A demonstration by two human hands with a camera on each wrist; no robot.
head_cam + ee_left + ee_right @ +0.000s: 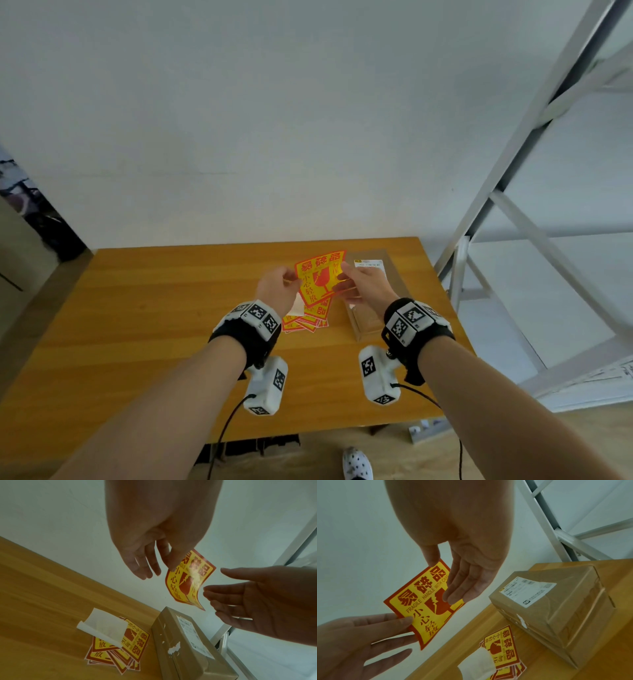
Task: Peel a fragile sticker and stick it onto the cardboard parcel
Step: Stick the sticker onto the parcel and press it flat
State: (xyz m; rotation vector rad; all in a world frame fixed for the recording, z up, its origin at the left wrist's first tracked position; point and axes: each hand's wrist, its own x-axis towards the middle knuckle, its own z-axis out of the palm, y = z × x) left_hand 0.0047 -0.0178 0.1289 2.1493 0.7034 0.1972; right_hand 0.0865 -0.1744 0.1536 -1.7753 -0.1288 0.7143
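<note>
A red and yellow fragile sticker (318,277) hangs in the air above the table, its printed face toward me. My left hand (291,281) pinches its left edge between thumb and forefinger (402,620). My right hand (343,281) is at the sticker's right edge, thumb (433,559) and straight fingers touching it. The brown cardboard parcel (366,322) with a white shipping label (527,589) lies on the table just below and to the right of the sticker (188,582). In the left wrist view the parcel (180,649) sits below both hands.
A fanned stack of fragile stickers (308,320) lies left of the parcel, with a curled white backing paper (104,626) on top. The wooden table (154,308) stands against a white wall. A grey metal rack (513,171) rises at the right.
</note>
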